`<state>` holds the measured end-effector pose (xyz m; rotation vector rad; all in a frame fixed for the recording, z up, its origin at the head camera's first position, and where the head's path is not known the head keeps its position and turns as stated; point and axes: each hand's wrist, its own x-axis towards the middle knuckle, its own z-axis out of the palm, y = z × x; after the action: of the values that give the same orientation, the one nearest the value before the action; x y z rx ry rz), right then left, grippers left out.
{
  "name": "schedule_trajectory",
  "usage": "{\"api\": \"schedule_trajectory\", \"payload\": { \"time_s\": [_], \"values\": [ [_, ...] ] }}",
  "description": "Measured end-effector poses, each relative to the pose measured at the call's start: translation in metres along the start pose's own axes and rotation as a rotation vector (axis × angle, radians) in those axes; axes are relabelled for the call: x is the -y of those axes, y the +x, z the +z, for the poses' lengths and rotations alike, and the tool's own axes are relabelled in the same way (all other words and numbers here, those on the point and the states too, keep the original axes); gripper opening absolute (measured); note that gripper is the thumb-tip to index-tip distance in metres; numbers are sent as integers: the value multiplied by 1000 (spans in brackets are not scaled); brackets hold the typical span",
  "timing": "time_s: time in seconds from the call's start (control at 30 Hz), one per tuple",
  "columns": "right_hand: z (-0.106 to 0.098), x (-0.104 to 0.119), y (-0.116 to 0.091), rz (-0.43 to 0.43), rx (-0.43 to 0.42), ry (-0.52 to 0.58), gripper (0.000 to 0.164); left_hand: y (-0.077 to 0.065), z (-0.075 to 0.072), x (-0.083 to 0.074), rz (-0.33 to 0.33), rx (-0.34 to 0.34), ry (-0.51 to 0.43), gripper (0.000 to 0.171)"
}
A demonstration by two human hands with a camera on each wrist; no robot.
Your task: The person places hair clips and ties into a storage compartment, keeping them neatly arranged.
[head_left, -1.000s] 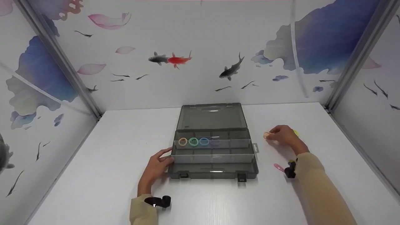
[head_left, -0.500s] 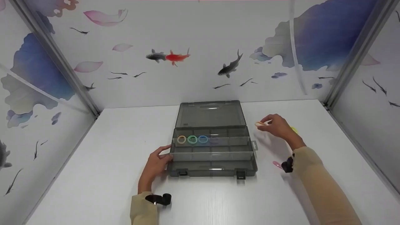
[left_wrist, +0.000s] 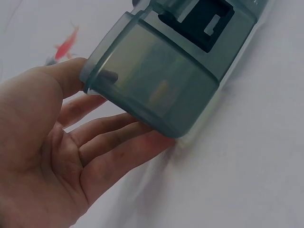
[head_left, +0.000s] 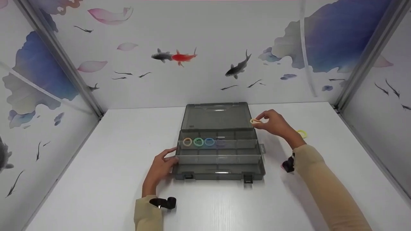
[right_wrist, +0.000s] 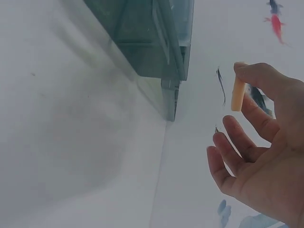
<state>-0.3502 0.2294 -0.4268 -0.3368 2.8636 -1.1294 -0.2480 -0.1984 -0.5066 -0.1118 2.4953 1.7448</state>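
A grey translucent compartment box (head_left: pixel 221 176) lies with its lid folded back. My left hand (head_left: pixel 162 168) holds its left side; in the left wrist view the thumb lies over the rim and the fingers (left_wrist: pixel 121 156) touch the outer wall. My right hand (head_left: pixel 273 122) pinches a light orange ring (head_left: pixel 255 121) between thumb and finger, beside the lid's right edge; the ring (right_wrist: pixel 238 90) shows edge-on in the right wrist view. An orange ring (head_left: pixel 184 142), a green ring (head_left: pixel 194 142), a blue ring (head_left: pixel 205 142) and a faint purple ring show in the box's back part.
A yellow ring (head_left: pixel 305 134) lies on the white table (head_left: pixel 208 208) behind my right wrist. A pink thing is almost wholly hidden by the black wrist camera (head_left: pixel 288 164). The box lid (head_left: pixel 218 117) reaches near the printed back wall (head_left: pixel 205 86).
My right hand has carried the light orange ring up and left, from the table on the right to the lid's edge. My left hand has stayed on the box.
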Motion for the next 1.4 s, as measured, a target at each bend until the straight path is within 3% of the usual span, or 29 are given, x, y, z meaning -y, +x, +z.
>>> {"api": "schedule_trajectory", "payload": {
  "time_s": [0.33,0.67,0.93,1.4],
  "values": [
    [18,28,11,-92,44,-24,38,1,-2,4,26,4,-6,48],
    [31,42,24,-21,136,-6,45,1,-4,4,55,10,-25,50],
    [48,44,29,28,147,32,43,1,-5,1,48,12,-29,49],
    [68,39,26,-10,180,23,27,0,-2,3,8,11,-52,49]
  ]
}}
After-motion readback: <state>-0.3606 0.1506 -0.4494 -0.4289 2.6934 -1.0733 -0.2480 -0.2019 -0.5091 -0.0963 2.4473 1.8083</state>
